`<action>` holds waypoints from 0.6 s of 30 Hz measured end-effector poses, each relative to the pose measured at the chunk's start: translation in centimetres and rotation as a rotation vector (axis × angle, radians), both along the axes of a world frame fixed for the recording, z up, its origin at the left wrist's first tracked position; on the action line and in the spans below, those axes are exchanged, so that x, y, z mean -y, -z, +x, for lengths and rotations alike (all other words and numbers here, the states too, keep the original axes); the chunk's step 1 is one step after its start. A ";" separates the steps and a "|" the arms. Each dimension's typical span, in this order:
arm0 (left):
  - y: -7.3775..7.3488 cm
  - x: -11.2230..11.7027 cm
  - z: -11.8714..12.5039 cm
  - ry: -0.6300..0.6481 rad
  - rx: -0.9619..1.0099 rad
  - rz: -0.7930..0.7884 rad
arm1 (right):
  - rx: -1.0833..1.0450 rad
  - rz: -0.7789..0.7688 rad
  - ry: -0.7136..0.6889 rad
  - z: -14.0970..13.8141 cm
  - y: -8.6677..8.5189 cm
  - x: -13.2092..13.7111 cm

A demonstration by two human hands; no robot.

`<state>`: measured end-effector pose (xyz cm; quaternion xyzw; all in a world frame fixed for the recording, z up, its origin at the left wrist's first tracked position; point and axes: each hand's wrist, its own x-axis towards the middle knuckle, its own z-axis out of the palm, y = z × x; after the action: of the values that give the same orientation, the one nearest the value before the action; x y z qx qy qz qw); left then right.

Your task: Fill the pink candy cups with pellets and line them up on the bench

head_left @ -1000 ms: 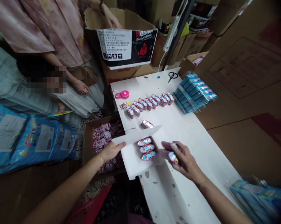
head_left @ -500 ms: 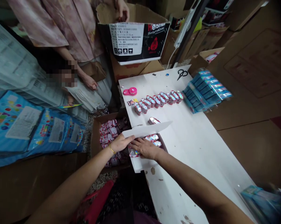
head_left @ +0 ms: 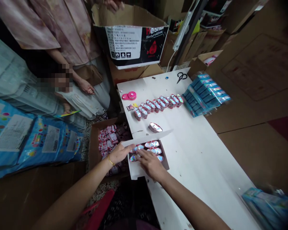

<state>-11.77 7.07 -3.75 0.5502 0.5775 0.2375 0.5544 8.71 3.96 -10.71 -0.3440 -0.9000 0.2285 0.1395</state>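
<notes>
Left hand [head_left: 120,153], a gold bangle [head_left: 110,161] at the wrist, pinching the edge of a white card flap [head_left: 146,139] between thumb and fingers. Right hand [head_left: 151,165] open, fingers spread across iridescent foil packets [head_left: 150,144] in a shallow dark tray [head_left: 166,163], with no firm grip on any one of them. Tray at the near edge of a white table [head_left: 201,153], just under the raised flap. One loose foil packet [head_left: 155,127] on the table just beyond the flap; a double row of pink-trimmed packets [head_left: 155,104] farther up, near a stack of blue boxes [head_left: 206,92].

Each packet probably light and firm-bodied, but slippery under the foil, with a skin easily dented. Best hold: the two long sides, between thumb and forefinger, away from the shiny top.

Packets under the right palm partly hidden, so no sure count. Tray floor lost in shadow, and the exact depth of the tray hard to judge from this warped, dim view. Underside of the flap out of sight.
</notes>
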 end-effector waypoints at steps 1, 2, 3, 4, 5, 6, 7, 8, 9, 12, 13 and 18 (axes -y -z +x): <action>0.0 0.0 -0.1 0.004 -0.009 -0.013 | -0.097 0.005 0.156 1.6 -0.5 -0.9; 0.0 0.0 -0.1 0.004 -0.017 -0.026 | -0.181 0.015 0.359 3.1 -0.8 -2.3; -0.1 0.0 -0.1 0.001 -0.025 -0.038 | -0.241 0.025 0.568 4.5 -0.9 -3.9; -0.2 0.0 -0.1 -0.005 -0.033 -0.047 | -0.264 0.027 0.729 5.5 -0.6 -5.9; -0.2 0.0 0.0 -0.014 -0.040 -0.051 | -0.244 0.002 0.779 6.1 0.0 -8.1; -0.3 0.0 0.0 -0.021 -0.042 -0.052 | -0.195 -0.040 0.732 6.1 0.9 -10.3; -0.4 0.0 0.1 -0.028 -0.038 -0.051 | -0.130 -0.091 0.620 5.8 1.8 -12.4; -0.5 0.0 0.2 -0.032 -0.029 -0.052 | -0.071 -0.140 0.492 5.1 2.8 -14.1; -0.5 0.0 0.2 -0.033 -0.019 -0.052 | -0.026 -0.177 0.386 4.5 3.7 -15.4; -0.5 0.1 0.3 -0.034 -0.001 -0.054 | 0.010 -0.206 0.332 4.5 4.5 -16.1; -0.4 0.1 0.3 -0.036 -0.001 -0.050 | 0.007 -0.190 0.378 5.5 3.9 -15.2; 0.3 -0.1 0.0 -0.022 -0.006 -0.032 | -0.202 -0.185 0.376 12.3 -3.3 -5.4</action>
<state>-11.78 7.17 -4.01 0.5358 0.5888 0.2326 0.5587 20.97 9.34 -7.42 -0.4924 -0.7767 0.3133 0.2369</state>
